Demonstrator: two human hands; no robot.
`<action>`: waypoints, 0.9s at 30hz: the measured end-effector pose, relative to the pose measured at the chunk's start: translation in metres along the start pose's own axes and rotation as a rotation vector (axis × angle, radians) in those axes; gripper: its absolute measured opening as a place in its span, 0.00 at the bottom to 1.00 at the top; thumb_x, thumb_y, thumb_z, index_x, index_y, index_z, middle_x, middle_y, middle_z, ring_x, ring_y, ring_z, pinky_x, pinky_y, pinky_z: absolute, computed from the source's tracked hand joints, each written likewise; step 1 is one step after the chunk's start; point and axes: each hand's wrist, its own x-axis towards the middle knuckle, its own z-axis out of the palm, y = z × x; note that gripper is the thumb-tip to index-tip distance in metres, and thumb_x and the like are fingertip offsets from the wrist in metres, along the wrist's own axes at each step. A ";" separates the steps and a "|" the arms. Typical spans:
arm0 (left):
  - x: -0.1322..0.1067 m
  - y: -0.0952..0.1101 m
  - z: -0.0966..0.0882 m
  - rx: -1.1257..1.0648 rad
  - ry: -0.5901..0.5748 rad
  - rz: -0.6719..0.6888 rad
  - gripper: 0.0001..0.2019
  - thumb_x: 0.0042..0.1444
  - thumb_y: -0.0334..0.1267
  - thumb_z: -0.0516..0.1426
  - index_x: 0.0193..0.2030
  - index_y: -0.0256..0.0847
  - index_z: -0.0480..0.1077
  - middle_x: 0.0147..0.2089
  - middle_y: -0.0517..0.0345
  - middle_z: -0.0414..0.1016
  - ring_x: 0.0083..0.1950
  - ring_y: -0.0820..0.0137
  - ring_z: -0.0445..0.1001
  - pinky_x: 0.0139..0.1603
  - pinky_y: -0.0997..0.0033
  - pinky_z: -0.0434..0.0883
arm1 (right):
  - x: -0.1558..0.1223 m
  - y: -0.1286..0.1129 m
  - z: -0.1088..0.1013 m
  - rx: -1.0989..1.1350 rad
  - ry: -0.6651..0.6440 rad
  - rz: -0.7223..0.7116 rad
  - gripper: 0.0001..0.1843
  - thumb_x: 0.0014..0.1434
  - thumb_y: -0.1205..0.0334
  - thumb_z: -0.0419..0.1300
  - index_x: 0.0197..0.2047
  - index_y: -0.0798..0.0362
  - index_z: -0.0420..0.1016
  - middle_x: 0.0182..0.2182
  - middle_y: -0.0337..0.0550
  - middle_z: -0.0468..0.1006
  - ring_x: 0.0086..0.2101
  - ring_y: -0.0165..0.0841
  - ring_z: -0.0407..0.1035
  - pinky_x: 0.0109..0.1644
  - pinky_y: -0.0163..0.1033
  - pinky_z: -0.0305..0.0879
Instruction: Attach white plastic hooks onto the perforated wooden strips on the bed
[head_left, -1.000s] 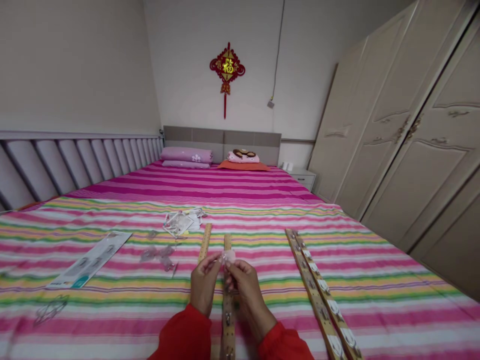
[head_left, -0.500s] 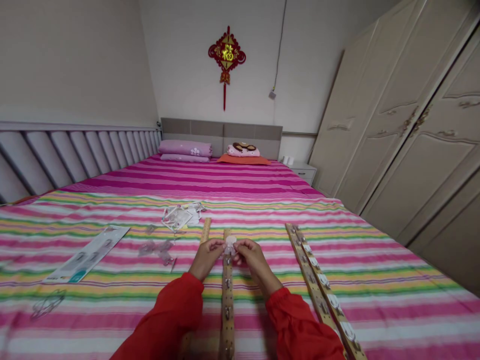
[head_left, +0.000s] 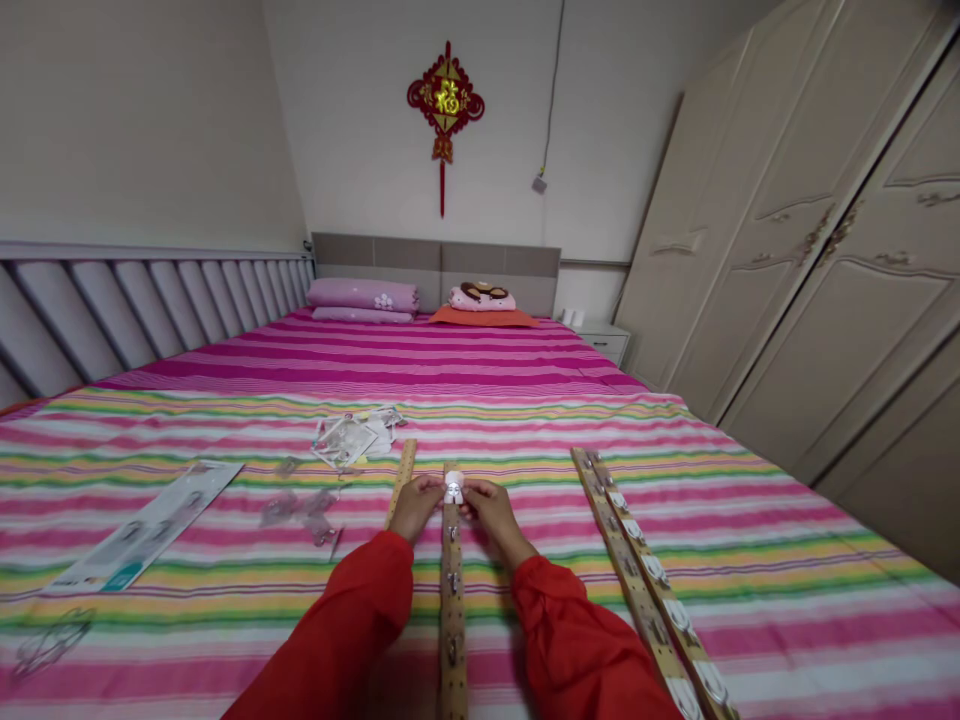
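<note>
Between the fingertips of my left hand [head_left: 418, 507] and my right hand [head_left: 489, 508] is a small white adhesive hook [head_left: 454, 488] with dark face-like markings. Both hands pinch it from its sides, over the far end of a narrow wooden strip [head_left: 453, 620]. Several metal hooks [head_left: 452, 581] stand in a row down that strip, nearer to me. Another wooden strip [head_left: 403, 470] lies just left of it, partly covered by my left hand and sleeve.
To the right lie two more wooden strips [head_left: 628, 560], carrying clear and white hooks. On the left are a long hook package [head_left: 150, 530], clear plastic bits [head_left: 300, 505], a wire piece [head_left: 54, 640] and a wrapper pile [head_left: 352, 437]. Everything rests on a striped bedspread [head_left: 247, 640].
The white piece has turned so its marked face shows; before, it looked pale and translucent. Both hands have drawn slightly closer together around it. The view has shifted a little.
</note>
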 end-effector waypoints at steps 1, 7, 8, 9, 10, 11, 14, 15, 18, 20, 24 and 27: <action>0.003 -0.001 0.000 0.006 0.002 0.002 0.11 0.30 0.40 0.63 0.21 0.36 0.70 0.16 0.64 0.68 0.19 0.76 0.64 0.24 0.75 0.61 | 0.003 0.002 0.000 0.003 0.008 -0.002 0.10 0.36 0.63 0.65 0.26 0.58 0.77 0.14 0.36 0.73 0.15 0.25 0.62 0.19 0.30 0.55; 0.015 -0.016 0.001 0.035 0.032 0.005 0.09 0.31 0.38 0.62 0.20 0.36 0.69 0.15 0.64 0.68 0.19 0.76 0.65 0.24 0.75 0.62 | 0.011 0.014 0.002 0.005 0.068 -0.004 0.07 0.35 0.66 0.60 0.23 0.55 0.71 0.11 0.32 0.69 0.13 0.25 0.60 0.17 0.30 0.52; 0.016 -0.018 0.000 0.039 0.037 0.007 0.09 0.31 0.38 0.62 0.20 0.36 0.69 0.16 0.64 0.68 0.20 0.75 0.65 0.24 0.75 0.62 | 0.012 0.016 0.002 0.002 0.072 -0.005 0.07 0.35 0.66 0.60 0.23 0.55 0.70 0.11 0.32 0.70 0.13 0.25 0.60 0.17 0.30 0.52; 0.017 -0.020 0.000 0.044 0.042 0.008 0.08 0.31 0.37 0.62 0.20 0.36 0.69 0.16 0.64 0.68 0.20 0.75 0.65 0.24 0.75 0.62 | 0.012 0.017 0.002 -0.001 0.076 -0.006 0.06 0.35 0.66 0.60 0.23 0.55 0.70 0.11 0.32 0.70 0.14 0.25 0.60 0.18 0.30 0.52; 0.018 -0.023 -0.001 0.049 0.047 0.009 0.08 0.32 0.37 0.62 0.21 0.36 0.69 0.16 0.63 0.69 0.20 0.75 0.66 0.24 0.75 0.62 | 0.012 0.018 0.002 -0.005 0.079 -0.009 0.06 0.35 0.66 0.59 0.23 0.55 0.71 0.11 0.32 0.70 0.14 0.25 0.60 0.18 0.30 0.52; 0.019 -0.024 -0.001 0.053 0.051 0.008 0.08 0.32 0.37 0.61 0.21 0.36 0.69 0.16 0.63 0.69 0.20 0.75 0.66 0.24 0.75 0.62 | 0.012 0.019 0.003 -0.008 0.082 -0.011 0.06 0.35 0.66 0.59 0.23 0.55 0.71 0.12 0.33 0.70 0.14 0.25 0.59 0.18 0.30 0.52; 0.022 -0.029 -0.002 0.063 0.060 0.001 0.08 0.33 0.37 0.61 0.21 0.36 0.69 0.16 0.64 0.68 0.20 0.75 0.66 0.24 0.75 0.62 | 0.013 0.021 0.003 -0.022 0.089 -0.017 0.05 0.36 0.66 0.58 0.22 0.55 0.71 0.11 0.32 0.70 0.14 0.24 0.59 0.18 0.30 0.52; 0.024 -0.030 -0.002 0.066 0.061 -0.003 0.08 0.33 0.37 0.61 0.21 0.36 0.69 0.16 0.64 0.68 0.20 0.75 0.66 0.24 0.75 0.62 | 0.013 0.021 0.004 -0.027 0.090 -0.018 0.05 0.36 0.66 0.58 0.22 0.55 0.71 0.11 0.31 0.69 0.14 0.24 0.58 0.18 0.30 0.52; 0.028 -0.034 -0.001 0.074 0.063 -0.010 0.07 0.33 0.37 0.60 0.21 0.37 0.68 0.16 0.64 0.67 0.20 0.75 0.66 0.23 0.75 0.62 | 0.014 0.022 0.003 -0.042 0.094 -0.023 0.05 0.36 0.65 0.58 0.22 0.55 0.72 0.11 0.31 0.68 0.14 0.25 0.58 0.18 0.30 0.52; 0.030 -0.037 -0.001 0.080 0.067 -0.013 0.07 0.33 0.37 0.61 0.20 0.37 0.68 0.16 0.64 0.67 0.20 0.74 0.66 0.23 0.76 0.61 | 0.014 0.023 0.003 -0.051 0.094 -0.026 0.05 0.37 0.65 0.58 0.22 0.55 0.72 0.11 0.31 0.68 0.14 0.25 0.58 0.18 0.30 0.52; 0.033 -0.043 -0.002 0.090 0.081 -0.011 0.07 0.34 0.37 0.61 0.21 0.37 0.69 0.16 0.64 0.67 0.21 0.74 0.66 0.23 0.76 0.62 | 0.015 0.026 0.002 -0.069 0.099 -0.036 0.05 0.37 0.64 0.58 0.22 0.55 0.73 0.11 0.31 0.68 0.14 0.25 0.58 0.19 0.31 0.52; 0.035 -0.048 -0.002 0.096 0.092 -0.009 0.07 0.35 0.37 0.61 0.22 0.36 0.69 0.16 0.63 0.67 0.21 0.74 0.67 0.23 0.75 0.62 | 0.016 0.027 0.002 -0.079 0.103 -0.043 0.05 0.37 0.63 0.59 0.22 0.54 0.73 0.11 0.31 0.68 0.15 0.26 0.58 0.19 0.31 0.53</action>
